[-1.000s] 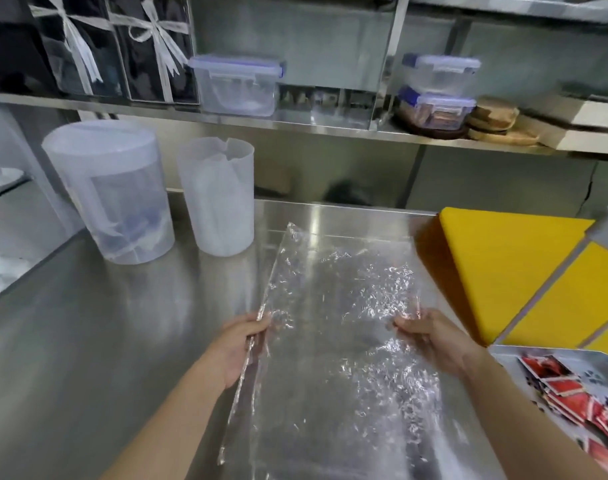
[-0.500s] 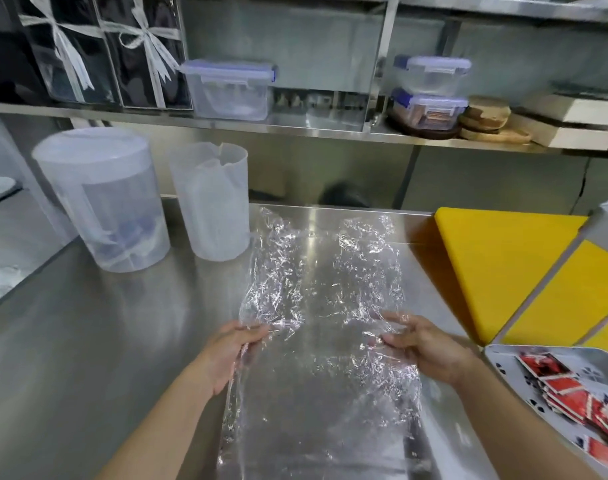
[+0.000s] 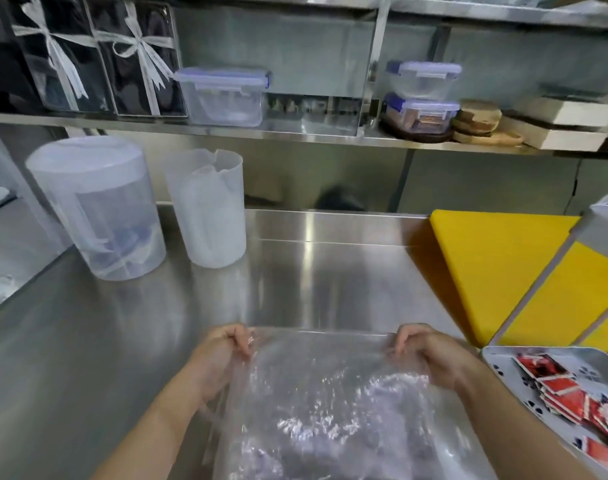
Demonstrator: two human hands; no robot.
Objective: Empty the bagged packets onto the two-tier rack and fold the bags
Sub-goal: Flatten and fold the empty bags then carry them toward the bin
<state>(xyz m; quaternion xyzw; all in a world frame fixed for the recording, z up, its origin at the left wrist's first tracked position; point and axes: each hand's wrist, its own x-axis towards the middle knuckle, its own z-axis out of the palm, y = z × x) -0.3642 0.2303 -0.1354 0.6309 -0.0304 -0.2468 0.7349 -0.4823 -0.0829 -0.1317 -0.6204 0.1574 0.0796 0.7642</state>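
Observation:
A clear crinkled plastic bag (image 3: pixel 330 403) lies on the steel counter in front of me, folded over so its far edge runs straight between my hands. My left hand (image 3: pixel 222 358) pinches the bag's left corner and my right hand (image 3: pixel 430 355) pinches its right corner. At the lower right stands a white perforated rack tray (image 3: pixel 503 362) holding several red and white packets (image 3: pixel 559 393). The bag looks empty.
Two translucent plastic jugs (image 3: pixel 98 209) (image 3: pixel 209 209) stand at the back left of the counter (image 3: pixel 330 278). Yellow cutting boards (image 3: pixel 496 265) lie at the right. A steel wall shelf (image 3: pixel 295 133) above carries lidded plastic boxes, black ribboned packs and wooden boards.
The bag lay stretched out toward the back of the counter before. Both hands have pulled its far half toward me, folding it over, and now hold the fold's corners.

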